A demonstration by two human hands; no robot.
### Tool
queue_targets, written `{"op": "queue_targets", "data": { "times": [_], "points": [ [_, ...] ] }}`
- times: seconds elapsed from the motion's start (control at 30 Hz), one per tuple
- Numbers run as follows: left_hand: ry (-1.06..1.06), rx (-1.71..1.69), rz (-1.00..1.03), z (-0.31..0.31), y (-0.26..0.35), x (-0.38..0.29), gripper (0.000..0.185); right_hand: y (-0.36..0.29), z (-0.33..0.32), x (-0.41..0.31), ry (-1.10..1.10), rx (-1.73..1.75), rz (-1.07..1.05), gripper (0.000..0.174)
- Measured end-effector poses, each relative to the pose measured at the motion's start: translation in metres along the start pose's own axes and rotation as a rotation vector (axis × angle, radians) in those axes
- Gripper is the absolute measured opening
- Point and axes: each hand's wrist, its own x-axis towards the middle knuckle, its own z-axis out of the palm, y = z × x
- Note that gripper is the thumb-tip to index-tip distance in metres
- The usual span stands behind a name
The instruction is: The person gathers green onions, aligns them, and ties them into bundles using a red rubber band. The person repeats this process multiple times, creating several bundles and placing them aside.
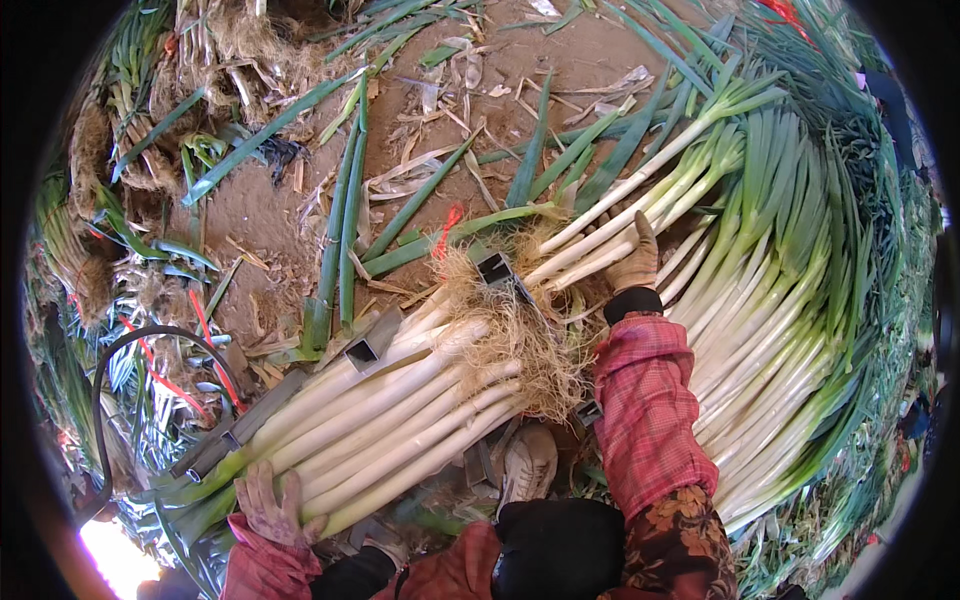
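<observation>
My right hand [634, 255], in a tan glove, is closed around a few long green onions [600, 234], their roots pointing down-left and their leaves up-right. The palm of my left hand [271, 504] lies on a bundle of thick white-stemmed green onions [390, 405], close to where the stems turn green. That bundle rests across a metal frame [373, 346] of square tubing. Its matted roots [536, 360] gather at the right end, just below the held stalks. The fingers of my left hand are somewhat apart.
A large heap of green onions [765, 322] curves along the right. Tied bundles [82, 262] with roots showing lie at the left. Loose leaves [349, 225] and dry husks litter the soil [255, 202]. A dark curved rod or hose [101, 405] rises at left. A shoe [529, 463] is below the bundle.
</observation>
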Motion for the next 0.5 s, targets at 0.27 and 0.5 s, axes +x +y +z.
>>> {"op": "queue_targets", "data": {
  "times": [0.27,0.5],
  "points": [
    [0.053,0.046,0.037,-0.001,0.001,-0.001,0.073,0.007,0.026,0.018,0.028,-0.041,-0.087,0.052],
    [-0.006,-0.009,-0.004,-0.005,0.004,0.001,0.076,0.004,0.033,0.017,-0.012,-0.008,-0.064,0.054]
  ]
}}
